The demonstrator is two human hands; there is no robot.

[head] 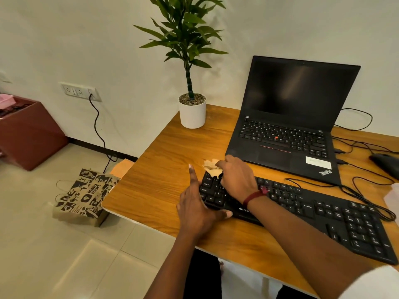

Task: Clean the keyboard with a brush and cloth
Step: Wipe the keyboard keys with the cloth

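A black keyboard (319,214) lies slantwise on the wooden desk (164,169). My right hand (237,180) grips a crumpled tan cloth (211,167) and presses it on the keys at the keyboard's left end. My left hand (198,208) lies flat against that left end, fingers straight along the edge and thumb on the front rim. No brush shows in the view.
An open black laptop (289,117) stands behind the keyboard. A potted plant (192,113) is at the desk's back left corner. Cables (367,184) and a black mouse (384,162) lie to the right. A printed paper bag (86,195) sits on the floor.
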